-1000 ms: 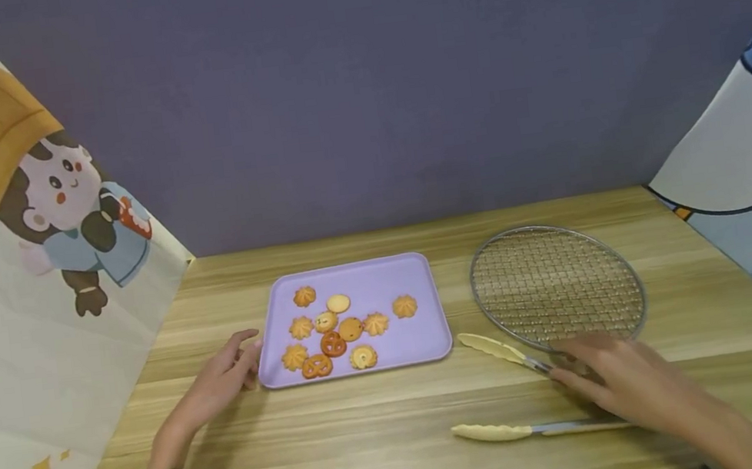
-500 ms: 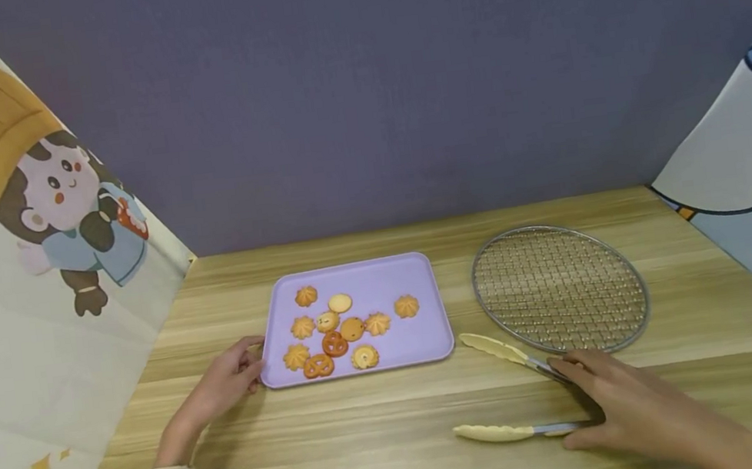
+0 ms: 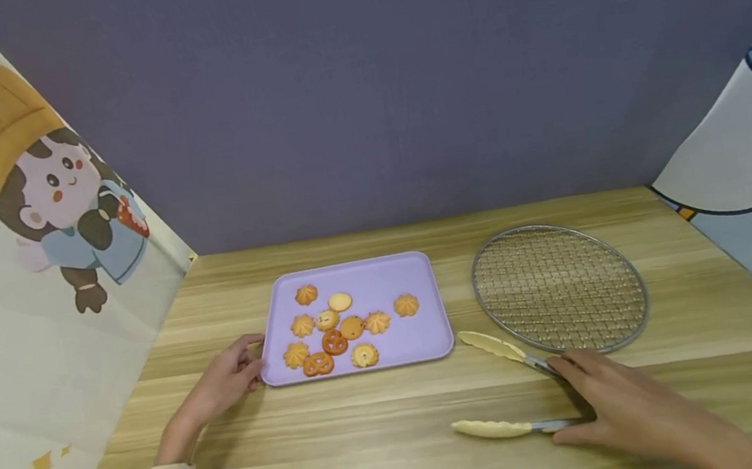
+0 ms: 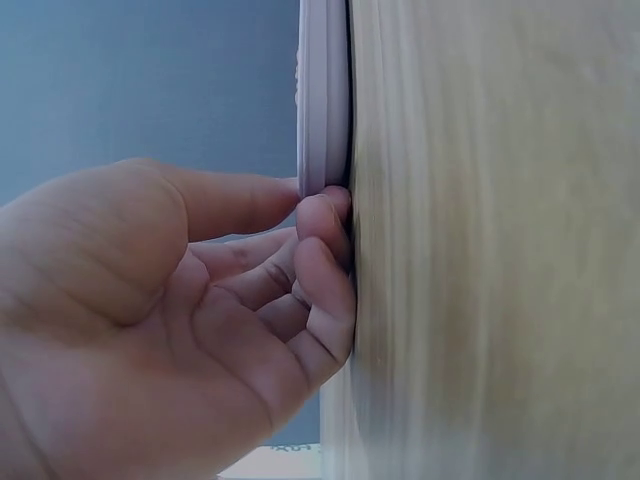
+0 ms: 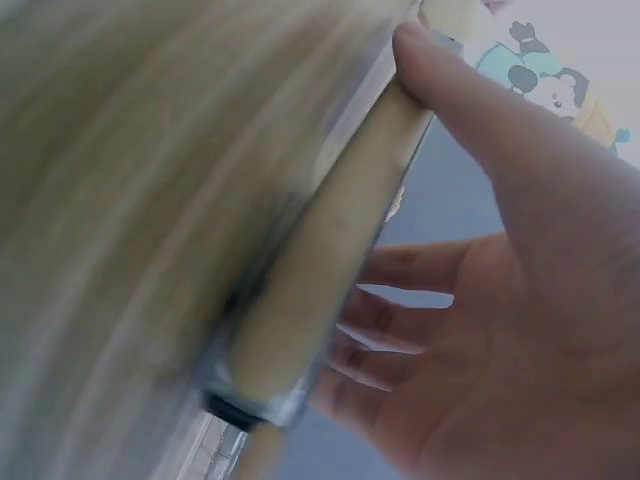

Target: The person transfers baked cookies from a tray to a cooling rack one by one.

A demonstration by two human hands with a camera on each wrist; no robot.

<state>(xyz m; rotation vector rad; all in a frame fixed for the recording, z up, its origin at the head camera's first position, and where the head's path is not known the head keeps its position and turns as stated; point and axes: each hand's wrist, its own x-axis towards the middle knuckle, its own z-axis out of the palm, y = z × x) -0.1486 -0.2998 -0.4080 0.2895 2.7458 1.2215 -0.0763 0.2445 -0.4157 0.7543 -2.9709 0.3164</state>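
A purple tray lies on the wooden table, bearing several cookies and two pretzels. My left hand pinches the tray's left front corner. In the left wrist view the thumb meets the rim of the tray from above, while curled fingers sit at its underside by the tabletop. A pair of tongs with cream scalloped tips lies spread wide, tips toward the left. My right hand spans the tongs, thumb on the near arm and fingers at the far arm. Its palm hides their hinge end in the head view.
A round wire rack rests right of the tray, just beyond the tongs' far arm. A dark wall rises behind the wooden table. Printed cartoon sheets border both sides.
My right hand has drawn back toward me from the rack's edge and now straddles both tong arms. The left hand has closed onto the tray's rim. Tray, cookies and rack stay put.
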